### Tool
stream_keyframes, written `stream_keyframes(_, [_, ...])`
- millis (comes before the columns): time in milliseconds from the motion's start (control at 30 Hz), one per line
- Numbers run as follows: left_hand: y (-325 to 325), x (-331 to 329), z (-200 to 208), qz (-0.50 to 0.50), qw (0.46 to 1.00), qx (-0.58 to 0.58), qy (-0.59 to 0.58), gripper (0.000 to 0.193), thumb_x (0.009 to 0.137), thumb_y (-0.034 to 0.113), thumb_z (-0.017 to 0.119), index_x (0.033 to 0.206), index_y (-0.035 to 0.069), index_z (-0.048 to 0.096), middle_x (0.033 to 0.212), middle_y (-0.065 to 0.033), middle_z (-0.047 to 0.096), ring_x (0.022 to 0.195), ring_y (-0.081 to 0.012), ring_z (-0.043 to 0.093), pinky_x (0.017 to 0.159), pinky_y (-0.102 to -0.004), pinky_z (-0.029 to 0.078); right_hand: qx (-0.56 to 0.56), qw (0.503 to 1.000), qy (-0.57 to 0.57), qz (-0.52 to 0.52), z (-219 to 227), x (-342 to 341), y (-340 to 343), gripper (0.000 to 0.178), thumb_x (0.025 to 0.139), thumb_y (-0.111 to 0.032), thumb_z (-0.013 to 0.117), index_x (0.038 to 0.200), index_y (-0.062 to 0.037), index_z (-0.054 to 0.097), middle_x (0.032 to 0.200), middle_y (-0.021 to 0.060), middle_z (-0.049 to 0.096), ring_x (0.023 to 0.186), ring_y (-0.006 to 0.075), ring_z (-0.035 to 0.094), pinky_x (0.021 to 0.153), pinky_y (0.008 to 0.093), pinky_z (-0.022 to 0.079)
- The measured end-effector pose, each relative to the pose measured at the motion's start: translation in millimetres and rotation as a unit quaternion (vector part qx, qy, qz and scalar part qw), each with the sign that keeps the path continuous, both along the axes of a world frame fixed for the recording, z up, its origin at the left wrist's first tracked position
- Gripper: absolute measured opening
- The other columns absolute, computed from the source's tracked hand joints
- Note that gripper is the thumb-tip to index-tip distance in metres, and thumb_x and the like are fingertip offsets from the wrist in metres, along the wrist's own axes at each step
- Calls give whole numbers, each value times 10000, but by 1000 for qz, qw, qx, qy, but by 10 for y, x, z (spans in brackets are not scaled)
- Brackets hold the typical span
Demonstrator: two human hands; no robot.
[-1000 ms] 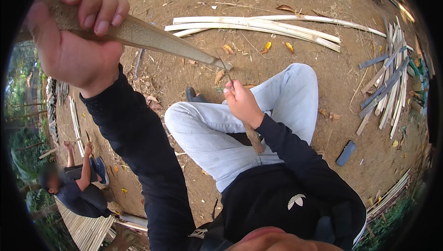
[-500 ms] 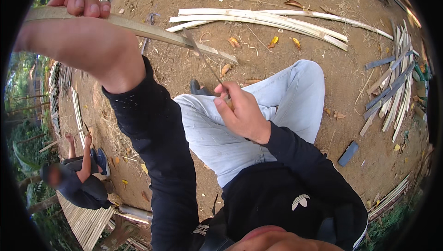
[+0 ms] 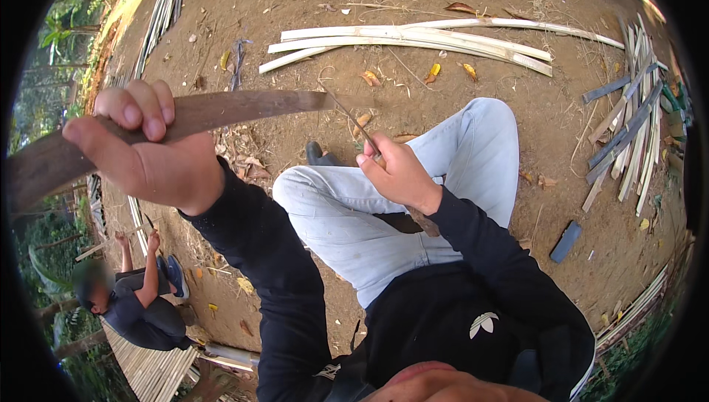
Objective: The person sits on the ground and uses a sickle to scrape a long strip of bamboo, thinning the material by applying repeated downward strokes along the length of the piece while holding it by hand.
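Note:
My left hand (image 3: pixel 166 171) is closed round a long, flat bamboo strip (image 3: pixel 251 109), its thumb on one side and fingers over the other. The strip's broad brown face shows, and it runs off the left rim of the view. My right hand (image 3: pixel 405 174) grips a thin-bladed knife (image 3: pixel 346 112) by its handle, which the fingers mostly hide. Near the strip's right-hand end, the blade crosses it; whether it touches the surface I cannot tell. That end looks paler and blurred. Both hands are above the ground, the right one over my bent legs (image 3: pixel 473 158).
Pale split strips (image 3: pixel 413 38) lie on the dirt ahead. More strips (image 3: pixel 639 128) are heaped at the right, near a dark rectangular object (image 3: pixel 566 241). Another person (image 3: pixel 140 306) sits at the left with a strip and blade, beside a slatted bamboo surface (image 3: pixel 148 361).
My left hand has turned over and come lower, so the strip now shows its broad brown face. The knife and right hand have shifted slightly right.

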State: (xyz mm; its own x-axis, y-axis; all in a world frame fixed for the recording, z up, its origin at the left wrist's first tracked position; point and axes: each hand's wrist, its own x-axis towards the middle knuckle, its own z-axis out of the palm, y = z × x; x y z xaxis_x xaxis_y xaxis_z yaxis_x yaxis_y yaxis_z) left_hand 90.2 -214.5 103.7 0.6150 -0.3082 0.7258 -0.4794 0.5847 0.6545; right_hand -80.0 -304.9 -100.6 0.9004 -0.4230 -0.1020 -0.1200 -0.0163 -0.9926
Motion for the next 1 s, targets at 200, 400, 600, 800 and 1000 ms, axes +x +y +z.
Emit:
stream_keyframes(200, [286, -32, -105, -249, 968, -25, 18, 512, 759, 518, 737, 965, 113, 500, 574, 89, 417, 436, -16, 383, 444, -167, 309, -52, 994, -91, 38, 151, -118, 18, 205, 854, -169, 639, 796, -40, 490, 565, 79, 464, 476, 173, 433, 488, 315, 364])
stream_keyframes(400, [315, -18, -141, -303, 952, -25, -19, 519, 768, 475, 751, 1025, 103, 496, 540, 107, 431, 411, -8, 399, 427, -154, 315, -45, 995, -88, 29, 102, -163, 118, 206, 863, -166, 631, 815, -33, 481, 562, 83, 470, 475, 181, 445, 490, 324, 374])
stream_keyframes(600, [6, 40, -76, -373, 928, 24, -8, 516, 762, 564, 709, 1004, 120, 606, 598, 95, 429, 439, -11, 377, 462, -176, 296, 5, 1000, 8, -24, -181, -13, -26, 204, 869, -179, 627, 859, -25, 493, 598, 95, 522, 543, 186, 524, 517, 328, 405])
stream_keyframes(800, [-307, 283, -33, -396, 918, 7, -15, 646, 766, 678, 596, 1062, 104, 611, 600, 79, 374, 438, -18, 323, 440, -180, 285, -52, 998, -3, -37, -151, -16, -42, 225, 857, -212, 622, 881, -12, 521, 614, 143, 557, 569, 303, 575, 563, 373, 443])
stream_keyframes(1000, [-783, 227, 94, -238, 970, 33, -27, 539, 839, 596, 603, 811, 58, 590, 557, 50, 461, 469, -33, 467, 401, -180, 359, -51, 989, 14, -136, -701, 49, -220, 486, 904, -226, 592, 1271, -8, 361, 875, 78, 519, 596, 114, 540, 518, 267, 458])
